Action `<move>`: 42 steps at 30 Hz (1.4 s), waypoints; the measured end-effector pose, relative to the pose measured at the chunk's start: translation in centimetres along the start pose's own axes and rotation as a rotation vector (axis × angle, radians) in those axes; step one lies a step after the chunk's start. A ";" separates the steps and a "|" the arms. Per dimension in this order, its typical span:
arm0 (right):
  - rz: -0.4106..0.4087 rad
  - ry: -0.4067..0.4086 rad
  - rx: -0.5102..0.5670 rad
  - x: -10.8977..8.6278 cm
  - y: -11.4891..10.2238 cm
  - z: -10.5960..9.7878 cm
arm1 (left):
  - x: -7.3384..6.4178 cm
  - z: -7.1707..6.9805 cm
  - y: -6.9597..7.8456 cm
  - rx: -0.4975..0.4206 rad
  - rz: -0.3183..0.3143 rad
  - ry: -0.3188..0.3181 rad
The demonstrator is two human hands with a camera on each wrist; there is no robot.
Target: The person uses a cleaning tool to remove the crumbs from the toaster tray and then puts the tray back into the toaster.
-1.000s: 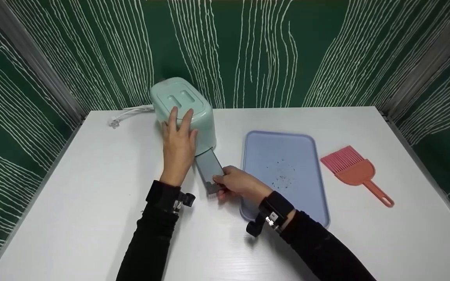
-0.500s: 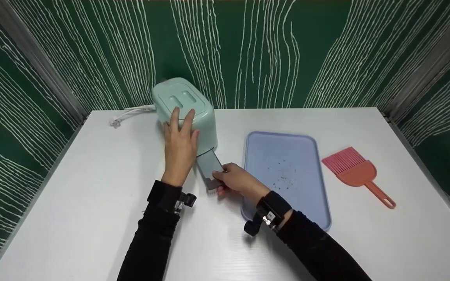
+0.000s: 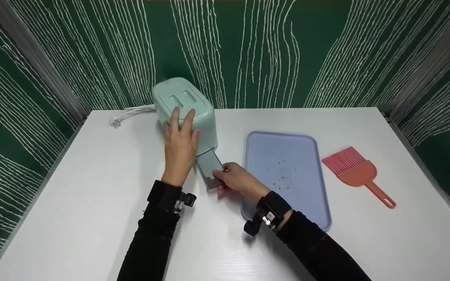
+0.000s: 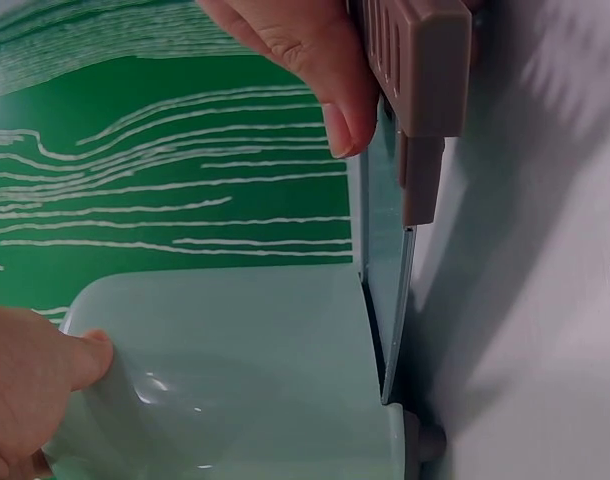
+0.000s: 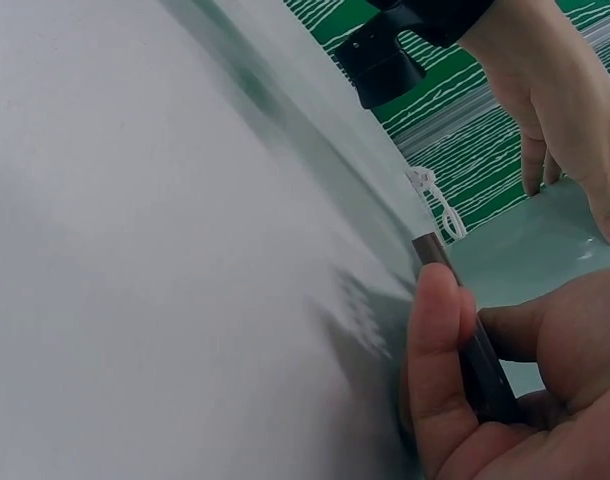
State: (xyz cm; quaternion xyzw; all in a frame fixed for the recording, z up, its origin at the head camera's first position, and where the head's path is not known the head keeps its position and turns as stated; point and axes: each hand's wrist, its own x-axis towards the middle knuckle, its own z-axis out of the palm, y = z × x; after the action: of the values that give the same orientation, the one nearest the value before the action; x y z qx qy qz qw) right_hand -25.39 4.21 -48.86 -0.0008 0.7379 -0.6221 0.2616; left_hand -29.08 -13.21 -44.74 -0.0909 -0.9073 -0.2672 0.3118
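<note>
A mint-green toaster with a lid on top stands at the back left of the white table. My left hand rests on it with fingers spread over the lid's near edge; in the left wrist view the thumb touches its side. A flat grey crumb tray sticks out of the toaster's base, its inner end hidden inside. With thumb and curled fingers my right hand pinches the tray's brown end piece, partly covered by the fingers in the right wrist view.
A shallow blue tray lies right of the toaster, with dark crumbs on it. Farther right lies an orange hand brush with pink bristles. The toaster's white cord and plug lie at back left. Green walls enclose the table.
The crumb tray's outer end has shifted slightly toward the toaster, with my right hand keeping hold of it. My left hand stays on the toaster. The head view has shifted very slightly.
</note>
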 end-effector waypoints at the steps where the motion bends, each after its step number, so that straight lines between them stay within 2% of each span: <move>1: 0.001 0.004 -0.002 0.0 0.0 0.0 | 0.0 0.0 0.0 0.000 0.000 0.000; 13: -0.006 0.032 -0.045 -0.1 -0.1 -0.3 | 0.0 0.0 0.0 -0.008 0.011 0.003; 18: 0.002 0.051 -0.011 0.1 -0.3 -0.3 | 0.1 0.1 -0.1 -0.002 0.028 0.007; 28: 0.052 0.084 0.002 0.3 -0.5 -0.1 | 0.1 -0.1 0.1 -0.007 -0.015 -0.024; 36: 0.048 0.087 0.001 0.3 -0.5 0.0 | 0.1 -0.1 0.1 -0.005 -0.022 -0.026; 42: 0.056 0.066 0.067 0.3 -0.6 -0.1 | 0.1 -0.1 0.2 -0.003 -0.026 -0.023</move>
State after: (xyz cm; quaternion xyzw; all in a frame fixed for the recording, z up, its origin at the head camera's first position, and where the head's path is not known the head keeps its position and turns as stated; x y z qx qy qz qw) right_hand -25.85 4.06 -48.39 0.0491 0.7245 -0.6387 0.2544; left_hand -29.06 -13.10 -44.55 -0.0825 -0.9114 -0.2718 0.2979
